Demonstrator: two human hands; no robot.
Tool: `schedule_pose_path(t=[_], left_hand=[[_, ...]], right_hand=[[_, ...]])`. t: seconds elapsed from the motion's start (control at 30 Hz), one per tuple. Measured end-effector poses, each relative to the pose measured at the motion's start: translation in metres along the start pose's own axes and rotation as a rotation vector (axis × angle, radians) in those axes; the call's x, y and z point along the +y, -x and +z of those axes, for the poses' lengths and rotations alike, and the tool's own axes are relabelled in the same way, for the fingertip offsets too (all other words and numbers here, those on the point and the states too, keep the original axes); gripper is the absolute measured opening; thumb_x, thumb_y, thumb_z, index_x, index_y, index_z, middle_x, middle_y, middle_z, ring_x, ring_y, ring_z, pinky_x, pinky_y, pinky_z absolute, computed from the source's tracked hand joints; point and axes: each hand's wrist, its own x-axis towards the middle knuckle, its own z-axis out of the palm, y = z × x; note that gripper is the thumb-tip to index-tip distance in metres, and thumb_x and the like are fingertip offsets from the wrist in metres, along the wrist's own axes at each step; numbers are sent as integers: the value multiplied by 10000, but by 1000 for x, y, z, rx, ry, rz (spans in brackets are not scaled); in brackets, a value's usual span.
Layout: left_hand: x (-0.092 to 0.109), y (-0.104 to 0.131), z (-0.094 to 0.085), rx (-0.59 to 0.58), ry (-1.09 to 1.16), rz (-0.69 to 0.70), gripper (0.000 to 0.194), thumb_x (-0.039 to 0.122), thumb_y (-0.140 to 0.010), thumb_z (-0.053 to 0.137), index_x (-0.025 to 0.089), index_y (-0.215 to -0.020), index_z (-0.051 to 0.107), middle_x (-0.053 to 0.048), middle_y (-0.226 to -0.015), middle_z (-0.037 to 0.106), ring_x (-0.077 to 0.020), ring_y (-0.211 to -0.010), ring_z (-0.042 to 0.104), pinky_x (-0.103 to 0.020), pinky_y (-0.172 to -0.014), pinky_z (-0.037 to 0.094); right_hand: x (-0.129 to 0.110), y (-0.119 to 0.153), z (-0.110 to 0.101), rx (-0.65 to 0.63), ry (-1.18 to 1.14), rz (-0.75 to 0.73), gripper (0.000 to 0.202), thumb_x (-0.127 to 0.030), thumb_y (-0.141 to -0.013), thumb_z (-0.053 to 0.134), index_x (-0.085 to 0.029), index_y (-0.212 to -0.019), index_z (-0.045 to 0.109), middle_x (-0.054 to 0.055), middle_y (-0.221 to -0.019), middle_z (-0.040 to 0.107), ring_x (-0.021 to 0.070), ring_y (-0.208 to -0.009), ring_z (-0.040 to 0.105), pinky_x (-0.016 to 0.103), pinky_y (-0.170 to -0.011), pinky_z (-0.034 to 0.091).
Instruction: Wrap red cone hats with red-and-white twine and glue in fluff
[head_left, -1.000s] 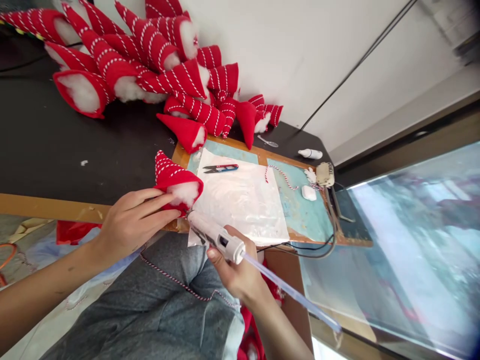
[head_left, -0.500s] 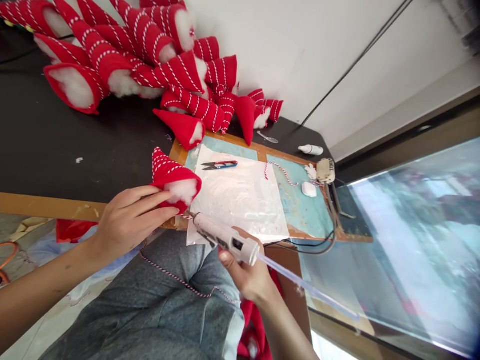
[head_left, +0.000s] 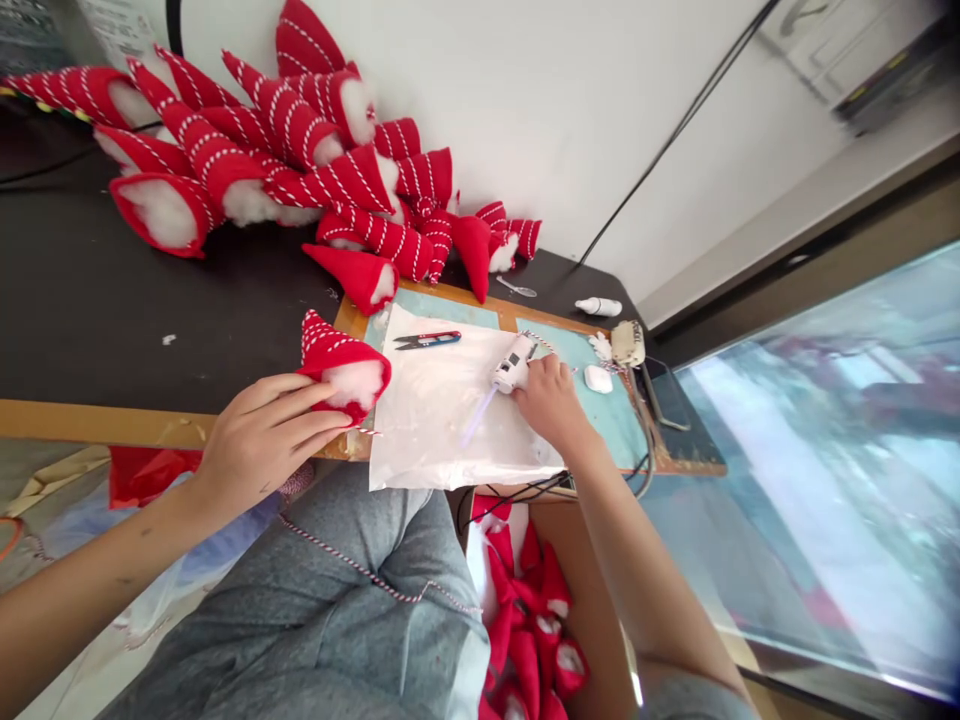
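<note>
My left hand (head_left: 259, 435) is closed on a red felt cone hat (head_left: 330, 345) stuffed with white filling, its opening facing right. Rows of red-and-white cord wrap the hat, and a short cord end (head_left: 367, 431) sticks out past my fingertips. More of the cord (head_left: 352, 560) trails across my lap. Over the white sheet (head_left: 427, 420), my right hand (head_left: 551, 405) grips a white glue gun (head_left: 514, 364), with its clear glue stick pointing down and left. Thread snips (head_left: 427, 341) with red and blue handles lie on the sheet's upper part.
Several stuffed red hats (head_left: 300, 185) are piled at the back against the wall. Below the table edge, a box (head_left: 592, 570) holds more red hats. A white bottle (head_left: 598, 307), a clear spoon (head_left: 517, 288), a white case (head_left: 598, 379) and cables (head_left: 525, 490) are at the right.
My right hand has carried the glue gun from the hat's rim up and right over the sheet, turning it around. My left hand keeps its hold on the hat.
</note>
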Motion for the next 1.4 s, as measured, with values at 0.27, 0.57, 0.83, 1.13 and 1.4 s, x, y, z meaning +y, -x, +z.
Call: schedule_pose_path(t=[0.27,0.57,0.83,1.13,1.4], left_hand=[[0,2,0,-13,38,-68,176,185,-1015,702,287,-1019,845,-31,-1191,836,-277,-1162,702,-441,-1007,586],[4,-5,-1,42,35,-32,142,199,-1030,692,250,-982,815,-34,-1139,837,-261,-1106,712,-409,-970,599],[-2,-2,5,84,-17,76,89,200,-1022,715,210,-1002,801,-65,-1139,831,-273,-1096,702,-420,-937,609],[-3,2,6,72,-44,80,82,184,-997,757,245,-1019,807,-30,-1172,821,-259,-1118,696,-428,-939,624],[-3,3,7,74,-2,66,143,189,-1025,700,280,-1040,809,-44,-1174,819,-274,-1120,721,-436,-959,617]], right_hand=[[-93,52,-32,68,-542,-270,335,-343,-1006,726,-172,-1292,692,141,-1163,777,316,-1098,704,467,-992,545],[-146,50,-19,-94,-739,-278,60,-295,-982,802,-248,-1016,817,23,-989,849,241,-942,748,388,-904,475],[-146,49,-25,32,-678,-301,44,-248,-1000,781,-251,-1014,823,-9,-982,856,220,-962,763,375,-928,445],[-156,39,-20,180,-549,-297,49,-295,-1000,790,-277,-987,834,-39,-992,863,207,-919,746,401,-1001,368],[-162,37,-15,267,-387,-387,148,-273,-1038,715,-294,-950,833,-39,-931,849,207,-857,681,408,-1040,328]])
